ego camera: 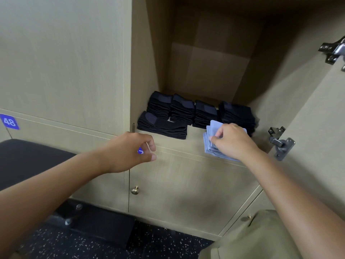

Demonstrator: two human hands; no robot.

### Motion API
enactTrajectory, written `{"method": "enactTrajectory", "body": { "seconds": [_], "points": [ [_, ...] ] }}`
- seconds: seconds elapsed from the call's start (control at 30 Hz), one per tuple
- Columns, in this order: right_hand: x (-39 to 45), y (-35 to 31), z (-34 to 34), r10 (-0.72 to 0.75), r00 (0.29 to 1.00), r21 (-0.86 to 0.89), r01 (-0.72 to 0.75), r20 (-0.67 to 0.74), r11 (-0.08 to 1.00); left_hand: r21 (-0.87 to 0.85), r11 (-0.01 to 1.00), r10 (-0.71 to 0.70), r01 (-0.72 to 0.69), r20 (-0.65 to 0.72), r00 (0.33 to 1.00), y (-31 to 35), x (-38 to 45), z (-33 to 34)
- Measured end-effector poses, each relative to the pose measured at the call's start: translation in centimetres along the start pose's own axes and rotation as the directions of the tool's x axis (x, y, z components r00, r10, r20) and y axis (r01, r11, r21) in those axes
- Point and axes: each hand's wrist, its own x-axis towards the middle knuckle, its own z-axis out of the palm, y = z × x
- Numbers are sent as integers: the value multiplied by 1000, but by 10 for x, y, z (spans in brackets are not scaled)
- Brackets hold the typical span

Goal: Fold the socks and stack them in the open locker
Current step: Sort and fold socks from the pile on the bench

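At the locker mouth: a person's two bare arms reached toward the open locker [209,71], seen from above.
Right hand [233,141]: lay on a small pile of light-blue socks [211,141] at the front right of the locker floor; thumb and curled fingers pinched the top folded piece near its left edge.
Left hand [130,152]: hung in the air before the locker's front edge, left of the blue pile and well apart from it; fingers loosely curled, thumb and forefinger parted, nothing held.
Blue socks: folded flat, layered one on another, their near edge at the lip of the shelf, partly hidden by the right hand.
Black socks, back row [199,113]: four folded stacks stood side by side across the locker floor, the rightmost just behind the blue pile.
Black socks, front [164,128]: one lower, longer stack lay across the front left, just before the back row.
Door [317,113]: swung open to the right, with two metal hinges [281,143] on its inner side.
Lower door [186,187]: closed beneath the shelf, with a brass knob [134,190] near its left edge.
Label [9,121]: a blue tag reading 48 sat on the panel at far left.
Bench [28,156]: a dark padded seat stood at lower left over speckled flooring [93,245].
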Motion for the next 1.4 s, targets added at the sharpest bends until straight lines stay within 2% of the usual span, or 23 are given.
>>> {"method": "enactTrajectory", "body": {
  "seconds": [0.17,0.23,0.33,0.5,0.63,0.8,0.93,1.03,1.1,1.27,1.4],
  "points": [
    [0,1,-2,6,1000,4,-6,-29,1000,-4,1000,5,-5,1,1000,0,0,-1],
    [-1,1,-2,-1,1000,-16,1,-1,1000,5,1000,0,0,2,1000,-2,-1,-2],
    [-5,-1,-5,-24,999,38,25,-22,999,23,1000,-7,8,-5,1000,-5,-5,-4],
    [-7,-33,-5,-194,964,152,222,-181,963,52,999,-14,13,8,1000,-13,-18,-16],
    [-18,-75,7,-359,922,196,382,-143,903,60,997,-42,41,13,999,-19,-33,-30],
    [-38,-128,28,-527,850,268,507,2,819,68,990,-121,123,-35,992,-32,-61,-54],
    [-53,-164,46,-611,779,318,549,141,773,26,978,-204,206,-66,977,-45,-92,-73],
    [-65,-190,54,-658,721,407,546,217,732,5,961,-274,277,-138,952,-55,-116,-85],
    [-71,-203,57,-679,697,467,533,230,705,11,948,-311,318,-184,932,-59,-127,-93],
    [-98,-254,74,-791,566,533,606,233,591,-53,883,-463,466,-258,848,-79,-177,-115],
    [-123,-297,87,-855,468,573,646,225,504,-17,818,-553,574,-292,780,-91,-227,-130]
  ]
}}
